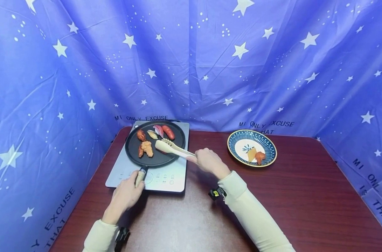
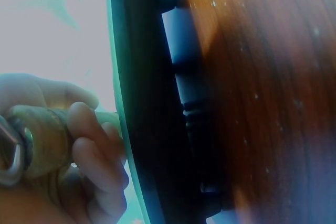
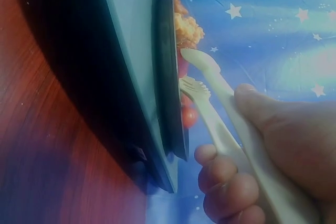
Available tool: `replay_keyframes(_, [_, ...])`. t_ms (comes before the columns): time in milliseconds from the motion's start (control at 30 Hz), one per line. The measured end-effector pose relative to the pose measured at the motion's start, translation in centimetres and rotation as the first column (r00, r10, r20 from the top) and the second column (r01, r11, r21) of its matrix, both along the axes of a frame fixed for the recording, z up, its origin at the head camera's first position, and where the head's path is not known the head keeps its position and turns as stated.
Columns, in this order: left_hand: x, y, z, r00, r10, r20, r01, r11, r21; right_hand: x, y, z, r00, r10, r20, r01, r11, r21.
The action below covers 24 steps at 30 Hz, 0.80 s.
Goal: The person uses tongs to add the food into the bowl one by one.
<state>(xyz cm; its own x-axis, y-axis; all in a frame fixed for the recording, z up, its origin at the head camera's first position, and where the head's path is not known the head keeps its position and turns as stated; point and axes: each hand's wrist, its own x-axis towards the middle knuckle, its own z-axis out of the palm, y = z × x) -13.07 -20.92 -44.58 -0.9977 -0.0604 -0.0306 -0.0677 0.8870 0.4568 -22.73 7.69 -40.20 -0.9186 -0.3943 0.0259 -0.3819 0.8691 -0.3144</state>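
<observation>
My left hand (image 1: 126, 192) grips the pale handle (image 1: 140, 177) of a round black frying pan (image 1: 132, 149), fingers curled round it in the left wrist view. In my right hand (image 1: 209, 162) are cream tongs (image 1: 175, 149), their tips low over the pan's right half. A reddish piece lies under the tips, mostly hidden; whether they pinch it I cannot tell. Also in the pan are a red sausage (image 1: 168, 132), a pink-and-white piece (image 1: 158, 131), a small yellowish piece (image 1: 152, 134), a brown drumstick-like piece (image 1: 141, 135) and a crumbed fried chicken piece (image 1: 147, 149).
Beneath the pan is a silver induction cooktop (image 1: 115, 176) on the dark red wooden table (image 1: 304, 196). To the right stands a blue-patterned plate (image 1: 233, 147) with a tan piece (image 1: 251, 154) and an orange-brown piece (image 1: 259, 157). A blue star-print curtain (image 1: 197, 70) surrounds the table.
</observation>
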Motion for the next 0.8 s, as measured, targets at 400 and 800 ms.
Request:
replay_keyframes(400, [0.0, 0.0, 0.1, 1.0, 0.0, 0.008, 0.0, 1.0, 0.0, -0.8, -1.3, 0.1, 0.999, -0.033, 0.02, 0.032, 0.999, 0.03])
replay_keyframes(800, [0.1, 0.1, 0.0, 1.0, 0.005, 0.003, -0.005, 1.0, -0.005, -1.7, -2.2, 0.3, 0.995, -0.053, 0.082, 0.049, 0.997, 0.051])
